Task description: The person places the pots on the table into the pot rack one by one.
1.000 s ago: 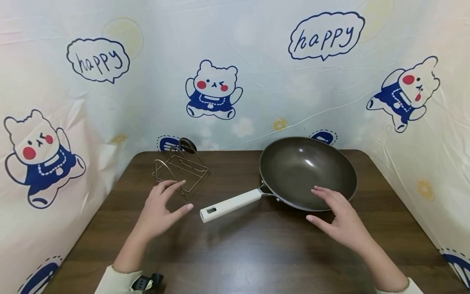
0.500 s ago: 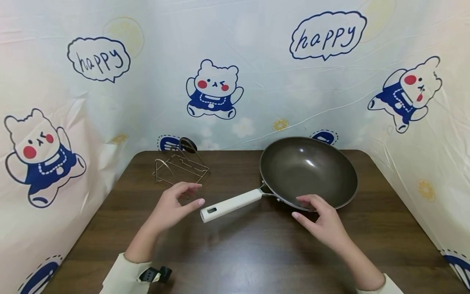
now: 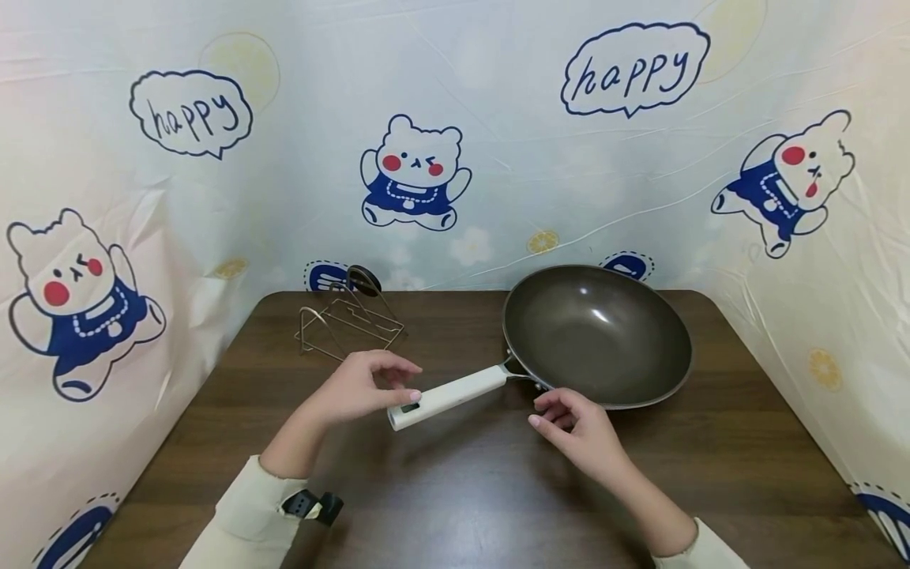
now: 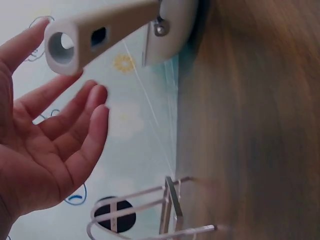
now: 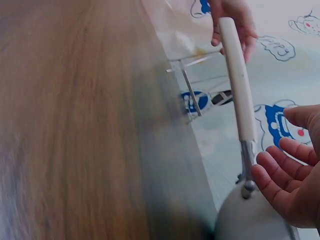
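A dark wok (image 3: 597, 336) with a white handle (image 3: 448, 395) sits on the brown table (image 3: 455, 490), its handle pointing toward the front left. My left hand (image 3: 387, 383) is at the free end of the handle, with its fingers spread on either side and not curled round it. In the left wrist view the palm (image 4: 45, 145) is open just under the handle end (image 4: 75, 42). My right hand (image 3: 558, 411) hovers by the joint of handle and wok, its fingers (image 5: 287, 182) relaxed and holding nothing.
A thin wire rack (image 3: 348, 324) stands at the back left of the table, just behind my left hand. Printed plastic sheeting (image 3: 455, 142) walls the table on three sides. Bare wood lies in front of the wok.
Both hands have moved inward: the left one rightward to the handle's end, the right one leftward from the wok's rim to the handle joint. The wok has not moved.
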{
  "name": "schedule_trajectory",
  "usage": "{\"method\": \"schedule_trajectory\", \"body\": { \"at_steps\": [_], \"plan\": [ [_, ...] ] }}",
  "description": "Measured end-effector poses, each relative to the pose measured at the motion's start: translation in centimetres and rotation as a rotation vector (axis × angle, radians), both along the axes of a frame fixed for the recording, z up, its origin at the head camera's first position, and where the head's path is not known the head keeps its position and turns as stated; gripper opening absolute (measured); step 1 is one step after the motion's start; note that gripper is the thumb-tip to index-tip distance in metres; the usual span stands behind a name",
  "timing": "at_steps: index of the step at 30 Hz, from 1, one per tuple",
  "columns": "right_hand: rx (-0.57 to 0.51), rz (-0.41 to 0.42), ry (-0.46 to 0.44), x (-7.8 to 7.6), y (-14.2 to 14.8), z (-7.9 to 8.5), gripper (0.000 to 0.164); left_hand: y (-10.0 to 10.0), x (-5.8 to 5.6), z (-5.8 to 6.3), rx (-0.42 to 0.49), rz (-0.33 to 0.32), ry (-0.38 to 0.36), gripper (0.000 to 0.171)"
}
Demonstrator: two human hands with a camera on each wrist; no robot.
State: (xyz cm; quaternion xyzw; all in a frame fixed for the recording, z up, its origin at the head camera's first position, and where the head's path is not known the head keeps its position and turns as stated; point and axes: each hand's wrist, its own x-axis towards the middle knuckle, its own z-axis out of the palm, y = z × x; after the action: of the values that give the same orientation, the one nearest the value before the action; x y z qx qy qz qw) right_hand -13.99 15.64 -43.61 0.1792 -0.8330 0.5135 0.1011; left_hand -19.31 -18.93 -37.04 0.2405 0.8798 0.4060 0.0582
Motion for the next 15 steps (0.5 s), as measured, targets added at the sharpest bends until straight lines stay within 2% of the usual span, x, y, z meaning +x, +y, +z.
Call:
{"method": "schedule_trajectory", "body": {
  "at_steps": [4,8,12,15],
  "plan": [
    [-0.015,0.029,-0.094,-0.3,-0.9,-0.1,0.02,0.5,-0.4,0.5,-0.069,-0.105,-0.12,0.048],
    [-0.05,0.073,-0.192,-0.7,-1.7,-0.1,0.025,1.1,-0.9,0.7,-0.093,-0.188,-0.253,0.056],
    [-0.13,0.141,-0.318,-1.0,-2.8,-0.4,0.032,1.7,-1.2,1.0,-0.136,-0.253,-0.294,0.055],
    [-0.297,0.2,-0.462,-1.2,-4.0,-0.7,0.04,2.0,-1.4,1.1,-0.159,-0.284,-0.294,0.053]
  ]
}}
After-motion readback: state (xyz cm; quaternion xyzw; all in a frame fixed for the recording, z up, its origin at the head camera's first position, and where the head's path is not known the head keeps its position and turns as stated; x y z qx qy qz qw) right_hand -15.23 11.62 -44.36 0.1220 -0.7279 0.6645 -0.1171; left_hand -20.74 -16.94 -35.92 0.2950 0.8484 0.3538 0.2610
